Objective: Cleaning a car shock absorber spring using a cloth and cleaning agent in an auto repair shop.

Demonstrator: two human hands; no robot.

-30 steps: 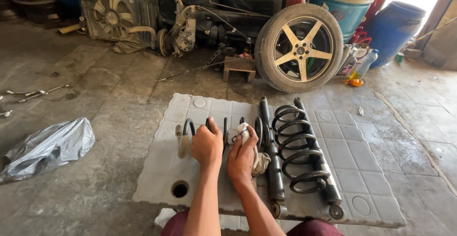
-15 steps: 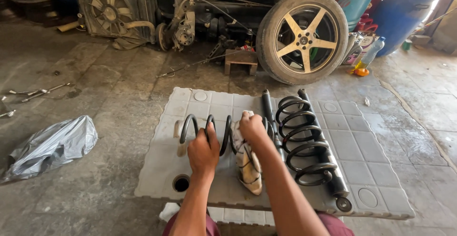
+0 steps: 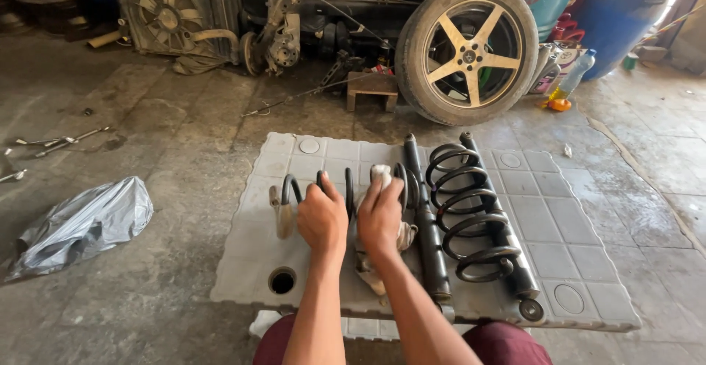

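Observation:
A black coil spring (image 3: 346, 188) lies sideways on a grey plastic panel (image 3: 559, 218) on the floor. My left hand (image 3: 321, 219) grips its coils from above. My right hand (image 3: 379, 214) presses a dirty white rag (image 3: 381, 176) against the same spring, with more rag hanging below the hand. Just right of my hands lies a black shock absorber (image 3: 426, 225). Beyond it a second black coil spring (image 3: 463, 203) rests over another shock absorber (image 3: 507, 254).
A car wheel with a gold rim (image 3: 471, 52) leans at the back beside a small wooden stool (image 3: 371, 89). A radiator fan (image 3: 169, 12) and blue barrels (image 3: 621, 15) stand behind. A grey plastic bag (image 3: 81, 225) and wrenches (image 3: 59, 142) lie left.
The hands shifted along the spring: my right hand came back down from farther up and now presses the rag onto the coils beside my left hand. The view tilted slightly.

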